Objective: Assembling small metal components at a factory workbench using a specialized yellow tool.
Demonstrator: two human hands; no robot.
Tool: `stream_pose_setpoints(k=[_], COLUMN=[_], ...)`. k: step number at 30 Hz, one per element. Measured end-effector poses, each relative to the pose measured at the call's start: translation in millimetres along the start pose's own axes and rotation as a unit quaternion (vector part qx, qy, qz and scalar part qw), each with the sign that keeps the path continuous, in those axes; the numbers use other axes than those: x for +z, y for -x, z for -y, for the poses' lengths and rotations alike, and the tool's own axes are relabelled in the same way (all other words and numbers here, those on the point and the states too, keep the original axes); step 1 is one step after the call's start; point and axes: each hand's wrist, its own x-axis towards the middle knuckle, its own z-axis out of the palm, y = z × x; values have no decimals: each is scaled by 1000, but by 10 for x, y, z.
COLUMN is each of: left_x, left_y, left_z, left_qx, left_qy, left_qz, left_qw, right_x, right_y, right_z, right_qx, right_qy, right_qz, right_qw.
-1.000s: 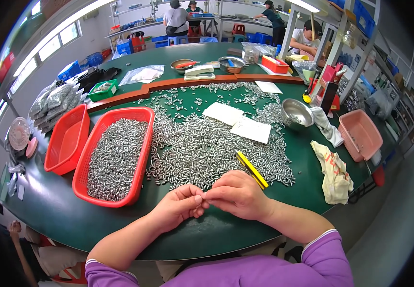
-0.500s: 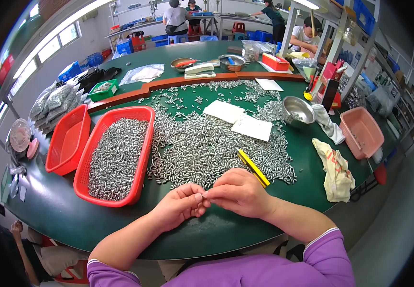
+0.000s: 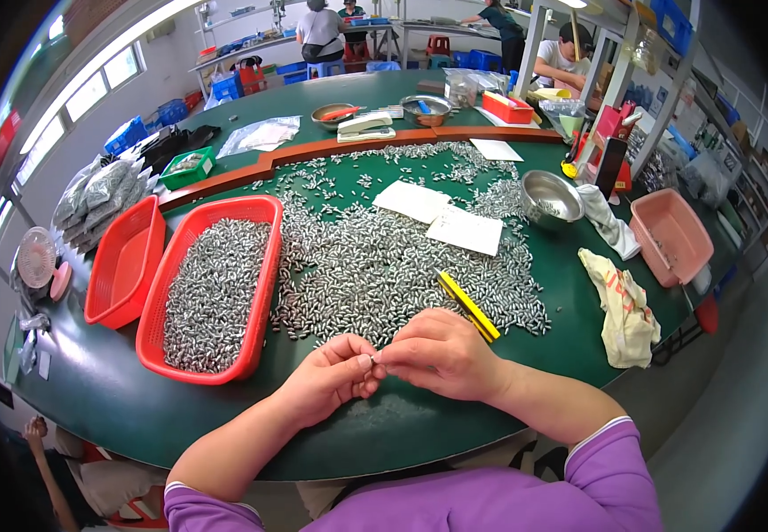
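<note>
Fingertip to fingertip, my left hand (image 3: 331, 377) and my right hand (image 3: 446, 355) meet above the table's near edge. Both are closed in a pinch on a tiny dark piece (image 3: 375, 358) between them, probably one of the small metal parts, though the fingers mostly cover it. Just beyond my hands spreads a wide heap of small silver oval metal parts (image 3: 375, 275). A yellow cutter-like tool (image 3: 468, 306) with a dark tip lies on the heap's edge, close to my right hand. Two white paper slips (image 3: 466, 230) rest on the parts.
A red basket (image 3: 147, 341) full of the same parts stands left, beside another red basket (image 3: 100, 297). A metal bowl (image 3: 535, 208), a cloth (image 3: 616, 310) and a pink tub (image 3: 681, 232) sit right. A brown wooden rail (image 3: 313, 152) crosses behind the heap. Several people work farther back.
My hands keep the same pinch, with barely any shift of the fingers. The whole view has moved slightly.
</note>
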Motion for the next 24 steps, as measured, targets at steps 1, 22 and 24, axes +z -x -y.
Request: stream_pose_setpoints(k=[1, 22, 24], left_x=[-4, -6, -14], left_y=[3, 6, 14], left_z=[2, 3, 6], left_qx=[6, 10, 15], left_qy=[-2, -9, -4], left_qz=[3, 0, -4], left_qw=[1000, 1000, 1000], right_x=[-1, -17, -6], right_y=[0, -11, -12], right_z=[1, 2, -1], right_qx=[2, 0, 2], right_qy=[-1, 14, 11], right_qz=[1, 19, 18], right_qw=[1000, 1000, 1000])
